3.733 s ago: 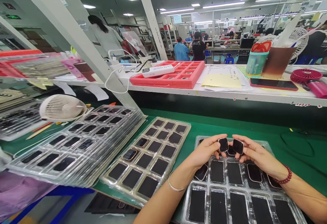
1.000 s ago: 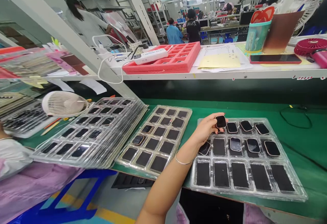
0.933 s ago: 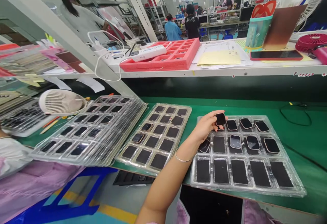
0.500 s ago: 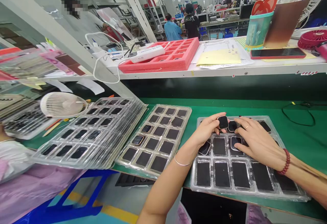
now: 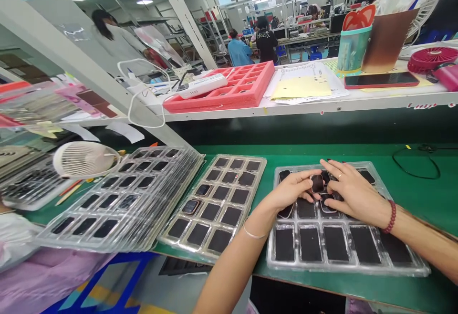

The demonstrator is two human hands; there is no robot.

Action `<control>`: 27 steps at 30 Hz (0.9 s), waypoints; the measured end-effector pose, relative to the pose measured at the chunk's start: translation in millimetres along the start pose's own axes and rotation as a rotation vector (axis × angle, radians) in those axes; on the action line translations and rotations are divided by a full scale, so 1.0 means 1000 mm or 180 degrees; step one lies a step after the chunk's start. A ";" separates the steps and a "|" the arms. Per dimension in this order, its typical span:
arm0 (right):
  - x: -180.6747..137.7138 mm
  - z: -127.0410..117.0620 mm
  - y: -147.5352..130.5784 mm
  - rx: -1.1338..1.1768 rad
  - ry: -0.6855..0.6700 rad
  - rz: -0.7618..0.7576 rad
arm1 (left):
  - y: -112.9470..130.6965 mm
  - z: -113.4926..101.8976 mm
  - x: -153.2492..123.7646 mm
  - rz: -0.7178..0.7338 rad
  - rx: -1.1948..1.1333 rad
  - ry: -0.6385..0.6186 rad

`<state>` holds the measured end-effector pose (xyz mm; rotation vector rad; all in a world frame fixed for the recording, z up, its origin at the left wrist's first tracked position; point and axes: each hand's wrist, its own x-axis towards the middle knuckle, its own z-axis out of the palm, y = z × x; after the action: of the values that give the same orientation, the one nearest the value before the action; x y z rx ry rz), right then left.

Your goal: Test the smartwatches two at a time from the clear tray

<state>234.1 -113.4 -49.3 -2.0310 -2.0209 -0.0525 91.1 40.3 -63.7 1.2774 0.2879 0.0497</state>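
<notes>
Left grip (image 5: 294,191) pinches 1 watch (image 5: 317,183) over a clear tray (image 5: 343,269) on the green tabletop (image 5: 425,199); the right grip (image 5: 361,198) lies among other watches (image 5: 367,176) there, and I can't tell whether it holds any.

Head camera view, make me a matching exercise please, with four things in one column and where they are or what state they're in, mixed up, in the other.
Things:
1. left hand
2. right hand
3. red foam tray
4. teal cup

Places and states:
A. has a dark-red bead bracelet at its wrist
B. stands beside the brown container
C. pinches a small dark-faced piece
D. has a white device lying on it

Right pairs: 1-C, 2-A, 3-D, 4-B.
</notes>
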 end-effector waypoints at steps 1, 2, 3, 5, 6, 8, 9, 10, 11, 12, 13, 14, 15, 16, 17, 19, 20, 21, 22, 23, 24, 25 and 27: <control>0.005 0.000 0.005 -0.0004 0.0014 -0.0039 | 0.001 -0.003 0.006 0.0047 0.0004 0.0086; 0.010 0.000 0.010 -0.0021 0.0024 -0.0075 | 0.001 -0.006 0.011 0.0092 0.0020 0.0172; 0.013 0.001 0.013 -0.0056 0.0034 -0.0095 | 0.002 -0.010 0.016 0.0134 0.0041 0.0247; 0.018 0.002 0.017 -0.0164 0.0060 -0.0097 | 0.002 -0.014 0.022 0.0214 0.0074 0.0363; 0.019 0.002 0.016 -0.0218 0.0081 -0.0070 | 0.002 -0.015 0.023 0.0251 0.0080 0.0394; 0.017 0.004 0.012 -0.0259 0.0141 0.0039 | 0.001 -0.013 0.019 0.0282 0.0065 0.0349; 0.015 0.005 0.009 -0.0205 0.0176 0.0099 | 0.000 -0.011 0.015 0.0271 0.0061 0.0263; 0.013 0.005 0.007 -0.0078 0.0208 0.0149 | -0.001 -0.009 0.011 0.0245 0.0064 0.0153; 0.010 0.005 0.005 0.0134 0.0242 0.0190 | -0.001 -0.007 0.006 0.0220 0.0074 0.0040; 0.008 0.004 0.005 0.0437 0.0262 0.0233 | -0.002 -0.005 0.001 0.0204 0.0073 -0.0046; 0.005 0.003 0.007 0.0844 0.0261 0.0303 | -0.002 -0.004 -0.002 0.0196 0.0034 -0.0109; 0.003 0.001 0.010 0.1342 0.0230 0.0426 | -0.002 -0.004 -0.005 0.0192 -0.0019 -0.0142; 0.002 -0.001 0.014 0.1905 0.0164 0.0616 | -0.002 -0.004 -0.007 0.0187 -0.0084 -0.0148; 0.000 -0.002 0.019 0.2494 0.0075 0.0858 | -0.002 -0.004 -0.009 0.0176 -0.0149 -0.0132; -0.001 -0.002 0.025 0.3061 -0.0014 0.1116 | -0.001 -0.004 -0.010 0.0156 -0.0191 -0.0115; -0.001 -0.001 0.034 0.3948 -0.0175 0.1532 | 0.000 -0.002 -0.011 0.0107 -0.0200 -0.0101; -0.001 0.001 0.037 0.4199 -0.0247 0.1630 | 0.000 -0.001 -0.012 0.0089 -0.0197 -0.0114; 0.000 0.003 0.039 0.4337 -0.0310 0.1662 | 0.000 0.001 -0.012 0.0079 -0.0195 -0.0137; 0.000 0.004 0.040 0.4390 -0.0350 0.1659 | -0.001 0.002 -0.012 0.0075 -0.0185 -0.0157; 0.001 0.005 0.039 0.4390 -0.0377 0.1657 | -0.001 0.003 -0.012 0.0075 -0.0170 -0.0164; 0.001 0.006 0.037 0.4365 -0.0373 0.1678 | -0.002 0.004 -0.012 0.0068 -0.0166 -0.0156; 0.001 0.006 0.035 0.4331 -0.0337 0.1723 | -0.002 0.004 -0.012 0.0051 -0.0185 -0.0146; -0.001 0.006 0.029 0.4295 -0.0258 0.1816 | -0.003 0.002 -0.010 0.0012 -0.0279 -0.0132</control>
<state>261.5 -112.6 -59.9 -1.4889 -0.8472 1.1502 81.3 35.3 -64.1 1.1907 0.2450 0.0385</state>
